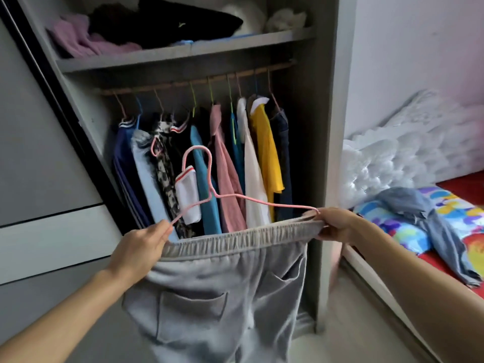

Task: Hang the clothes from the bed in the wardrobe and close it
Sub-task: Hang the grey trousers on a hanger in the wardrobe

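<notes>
Two hands stretched waistband of grey sweatpants along pink hanger, lower centre of frame, before open wardrobe. Left hand pinched hanger's left tip together with waistband edge. Right hand curled round right tip and cloth. Step in hand, apparently: fitting pants onto hanger. Next move likely called for raising hook to rail, upper centre, into gap among hung shirts. Denim garment lay on bed, right edge.
</notes>
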The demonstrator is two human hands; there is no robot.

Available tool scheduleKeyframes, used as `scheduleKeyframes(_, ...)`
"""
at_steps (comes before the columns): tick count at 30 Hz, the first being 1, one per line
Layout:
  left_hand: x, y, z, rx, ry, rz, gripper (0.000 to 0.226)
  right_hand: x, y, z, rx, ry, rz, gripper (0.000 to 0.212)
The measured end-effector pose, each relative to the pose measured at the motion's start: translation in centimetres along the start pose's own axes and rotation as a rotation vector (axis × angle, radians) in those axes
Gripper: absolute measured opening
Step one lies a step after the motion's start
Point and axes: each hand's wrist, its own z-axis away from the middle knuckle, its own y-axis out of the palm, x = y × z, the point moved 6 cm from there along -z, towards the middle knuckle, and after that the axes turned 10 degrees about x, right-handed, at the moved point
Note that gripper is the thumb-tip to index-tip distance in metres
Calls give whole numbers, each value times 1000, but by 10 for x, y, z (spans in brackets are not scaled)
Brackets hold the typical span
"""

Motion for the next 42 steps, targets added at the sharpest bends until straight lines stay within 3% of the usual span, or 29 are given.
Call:
scheduleKeyframes(5,-22,14,-22,-19,102,50,28,26,-33,25,-133,-29,97,32)
scheduleKeyframes(11,-51,40,-34,89,189,-61,52,77,-19,45,-514,-212,926,22)
scheduleKeyframes(13,-59,42,-38,88,202,-100,50,87,3,54,-569,-280,1121,21)
scheduleKeyframes(16,-41,32,-45,32,46,35,34,80,17,47,-236,-251,983,12)
scheduleKeyframes(18,-29,26,-43,-4,-22,123,44,76,23,50,-45,-231,912,22)
scheduleKeyframes(21,-34,23,-44,-14,-5,198,44,89,49,62,-11,-481,883,40)
scheduleKeyframes(24,-43,22,-54,-1,18,229,42,84,107,70,164,-612,912,40)
scheduleKeyframes(31,-14,11,-42,-23,-174,375,42,99,119,90,16,-813,570,37)
scheduleKeyframes(33,-2,12,-35,-43,-215,446,41,108,122,97,12,-824,605,38)
scheduleKeyframes(38,5,10,-26,-113,-259,727,13,113,137,109,26,-761,846,34)
scheduleKeyframes(40,7,13,-19,-142,-332,797,22,110,140,114,18,-717,915,33)
scheduleKeyframes(42,6,23,-14,-131,-337,785,12,106,141,117,-2,-708,887,31)
